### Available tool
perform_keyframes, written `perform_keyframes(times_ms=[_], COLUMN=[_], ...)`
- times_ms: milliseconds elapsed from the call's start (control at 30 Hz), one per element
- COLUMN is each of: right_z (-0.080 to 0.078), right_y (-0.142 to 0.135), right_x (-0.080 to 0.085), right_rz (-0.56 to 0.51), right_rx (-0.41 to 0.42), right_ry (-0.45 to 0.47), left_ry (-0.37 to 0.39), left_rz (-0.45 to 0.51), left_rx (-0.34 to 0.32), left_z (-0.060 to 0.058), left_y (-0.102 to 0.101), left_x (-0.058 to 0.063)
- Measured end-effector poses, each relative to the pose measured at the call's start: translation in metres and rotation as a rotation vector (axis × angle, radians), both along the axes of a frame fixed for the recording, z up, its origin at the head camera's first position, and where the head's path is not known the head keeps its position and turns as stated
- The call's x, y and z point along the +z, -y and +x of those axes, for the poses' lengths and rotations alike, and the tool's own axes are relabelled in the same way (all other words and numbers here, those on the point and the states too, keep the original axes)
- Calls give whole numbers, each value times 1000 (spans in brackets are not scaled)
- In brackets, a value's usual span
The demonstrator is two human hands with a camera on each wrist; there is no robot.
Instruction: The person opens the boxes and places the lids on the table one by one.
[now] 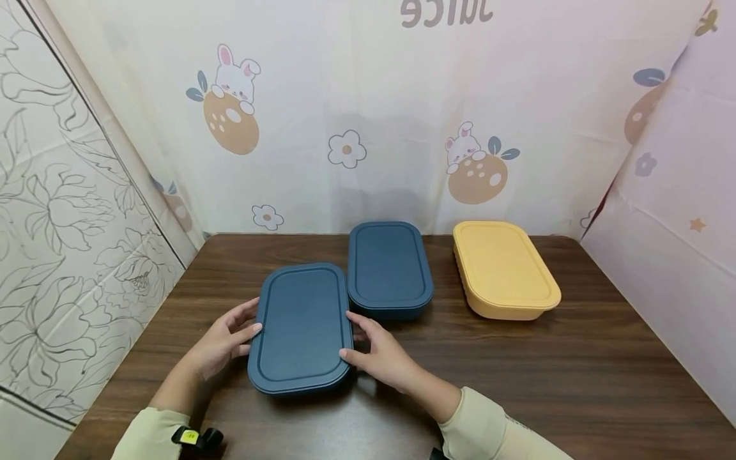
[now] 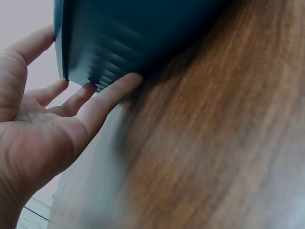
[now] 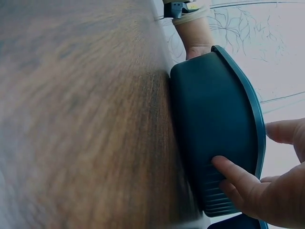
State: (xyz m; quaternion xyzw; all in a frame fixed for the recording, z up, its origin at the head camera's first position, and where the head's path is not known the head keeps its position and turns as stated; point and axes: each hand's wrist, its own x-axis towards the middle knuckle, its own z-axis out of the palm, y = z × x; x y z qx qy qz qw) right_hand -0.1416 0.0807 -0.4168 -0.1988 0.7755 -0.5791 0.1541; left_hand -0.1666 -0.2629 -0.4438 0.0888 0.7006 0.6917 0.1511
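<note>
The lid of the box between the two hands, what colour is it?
The lid is dark blue; it shows best in the head view.

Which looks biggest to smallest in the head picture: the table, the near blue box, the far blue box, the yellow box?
1. Table
2. Near blue box, though being closer may help
3. Far blue box and yellow box: too alike to rank

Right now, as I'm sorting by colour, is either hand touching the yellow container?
No, the left hand and right hand both touch the nearer blue container, away from the yellow container.
</note>
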Motion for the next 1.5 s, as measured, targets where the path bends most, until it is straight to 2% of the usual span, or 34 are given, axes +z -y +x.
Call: perform_keyframes(times_ms=[133, 333, 467, 633, 900, 1033, 1167, 1267, 1500], right_z=[0, -2, -3, 0, 0, 0, 0, -1, -2], right_y=[0, -1, -1, -1, -2, -4, -6, -7, -6], right_x=[0, -1, 1, 4, -1, -4, -9, -13, -15], right_rz=[-2, -12, -5, 2, -11, -27, -71, -54, -51], right_rx=[4, 14, 35, 35, 7, 21, 44, 50, 63], right_ry=[0, -55, -108, -100, -2, 53, 121, 132, 145], left_ry=[-41, -154, -159, -143, -146, -150, -122, -120, -230], left_rz=[16, 57, 94, 93, 45, 22, -6, -49, -201], left_rx=[-44, -199, -243, -226, -204, -184, -125, -72, 16], left_z=[5, 9, 10, 12, 12, 13, 17, 19, 21], left_y=[6, 14, 14, 12, 12, 12, 9, 9, 9], left_x=[-5, -12, -14, -14, -12, -7, 1, 7, 19])
